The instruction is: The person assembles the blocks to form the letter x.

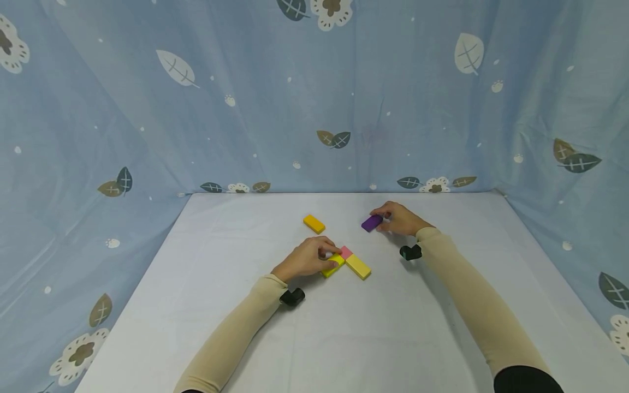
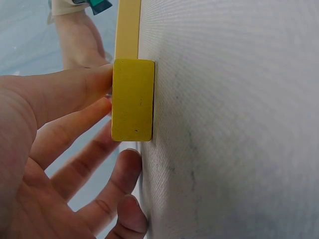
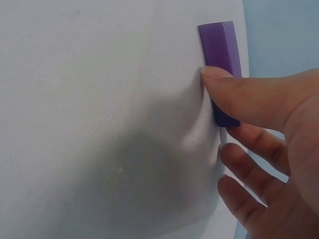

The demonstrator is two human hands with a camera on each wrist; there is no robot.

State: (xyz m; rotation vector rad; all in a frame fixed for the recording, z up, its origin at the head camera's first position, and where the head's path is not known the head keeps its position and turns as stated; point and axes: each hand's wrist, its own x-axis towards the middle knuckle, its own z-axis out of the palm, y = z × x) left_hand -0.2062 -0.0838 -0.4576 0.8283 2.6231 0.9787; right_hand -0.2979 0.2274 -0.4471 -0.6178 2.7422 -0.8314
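Note:
My left hand (image 1: 308, 256) pinches a bright yellow block (image 2: 133, 102) low at the white cloth, thumb on its near side and fingers across its far side. That block lies at an angle, its upper end by a small pink block (image 1: 346, 252). A pale yellow block (image 1: 358, 267) extends from the pink one toward the lower right, so the pieces form a corner. Farther back on the right, my right hand (image 1: 402, 219) holds a purple block (image 1: 371, 223) by its near end between thumb and index finger. In the right wrist view the other fingers are loosely bent below it.
An orange-yellow block (image 1: 314, 224) lies alone behind my left hand. White cloth (image 1: 363, 338) covers the table. A blue patterned curtain (image 1: 275, 109) hangs along the back edge and both sides. Dark wrist devices (image 1: 292, 297) sit under both sleeves.

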